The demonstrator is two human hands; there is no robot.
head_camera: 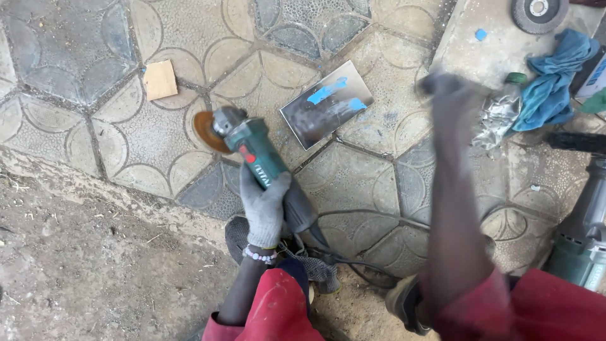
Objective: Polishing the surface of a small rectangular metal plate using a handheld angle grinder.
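While the gloved left hand grips the teal angle grinder round its body, disc near the paved floor, it looks heavy, rigid, best held there; the blurred right hand I cannot tell.

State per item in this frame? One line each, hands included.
left hand: gloved, gripping the angle grinder
angle grinder: held low over the paving, disc to the left; spinning or not, cannot tell
right hand: motion-blurred, raised, holding nothing visible
metal plate: flat on the paving, blue marks, untouched
plastic bottle: crushed, lying on its side
blue cloth: crumpled
second grinder: resting at the right edge, unheld
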